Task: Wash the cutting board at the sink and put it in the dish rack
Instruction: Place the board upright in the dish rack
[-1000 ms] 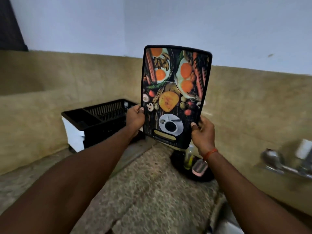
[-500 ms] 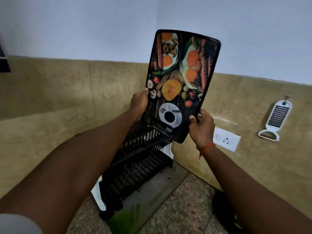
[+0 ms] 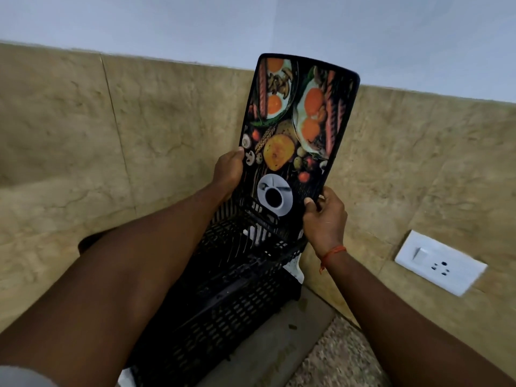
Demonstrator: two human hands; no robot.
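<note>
A: Views logged?
B: One, head-worn, wide-angle. Faces forward and down along both forearms into a tiled wall corner.
A: Range?
B: Close. Dish rack sits centre frame, wall socket at right edge. No second view for overlap.

The cutting board has been carried from above the speckled counter, where it was held a second ago, to directly over the black dish rack, which is now seen at the lower centre of the frame rather than at mid left; the board's lower edge has been brought down against the rack's far end since half a second ago; the tap has been lost from view; a white wall socket is now seen at lower right.
</note>
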